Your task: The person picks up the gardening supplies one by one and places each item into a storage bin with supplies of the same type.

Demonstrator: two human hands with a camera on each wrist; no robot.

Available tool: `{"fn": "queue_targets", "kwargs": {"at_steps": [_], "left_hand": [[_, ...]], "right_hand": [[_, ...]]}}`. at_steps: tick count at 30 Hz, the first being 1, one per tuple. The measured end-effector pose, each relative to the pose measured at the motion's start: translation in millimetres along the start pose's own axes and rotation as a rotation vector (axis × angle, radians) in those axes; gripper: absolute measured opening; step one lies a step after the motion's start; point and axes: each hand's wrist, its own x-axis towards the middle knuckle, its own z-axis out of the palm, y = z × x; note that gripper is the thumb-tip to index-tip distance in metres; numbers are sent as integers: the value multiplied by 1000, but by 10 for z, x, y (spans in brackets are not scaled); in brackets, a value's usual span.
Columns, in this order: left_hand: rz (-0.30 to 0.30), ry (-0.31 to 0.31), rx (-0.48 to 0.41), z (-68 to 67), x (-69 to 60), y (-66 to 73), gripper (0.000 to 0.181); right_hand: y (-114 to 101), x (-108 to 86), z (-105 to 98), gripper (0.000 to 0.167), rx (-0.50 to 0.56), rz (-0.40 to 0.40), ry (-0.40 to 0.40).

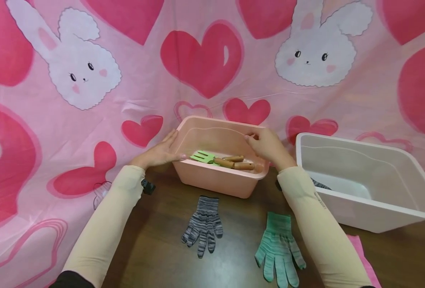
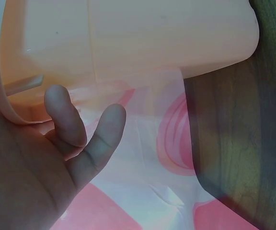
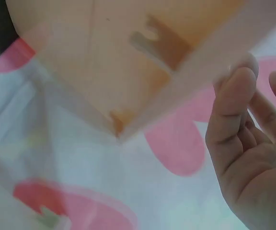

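A pink plastic bin (image 1: 212, 178) stands on the table against the backdrop. Inside it lie a light green hand fork (image 1: 203, 157) and more wooden tool handles (image 1: 244, 166). My left hand (image 1: 160, 153) rests against the bin's left end, its thumb near the front rim and its fingers extended along the side. Over the bin's right end is my right hand (image 1: 268, 146), fingers loosely bent; the right wrist view shows nothing between them. A grey striped glove (image 1: 204, 228) lies in front of the bin, and a green glove (image 1: 280, 250) lies to its right.
A white plastic bin (image 1: 363, 214) stands at the right, with a piece of grey striped fabric (image 1: 319, 184) inside. Pink cloth (image 1: 361, 256) shows beside my right forearm. The heart-patterned backdrop (image 1: 212, 60) rises behind the bins and along the left.
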Motion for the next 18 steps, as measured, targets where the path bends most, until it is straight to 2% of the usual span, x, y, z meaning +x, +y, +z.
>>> {"fn": "queue_targets", "kwargs": {"at_steps": [5,11,18], "left_hand": [[-5,-2,-7,3,1,-16,115],[6,6,15,7,14,-44,111],[13,3,21,13,28,-46,111]], "right_hand": [[-78,-215,-67,24,-77,-73,-10],[-85,-500,-108,28,-148,-92,-16],[12,-840,-131,30,-151,-106,11]]}}
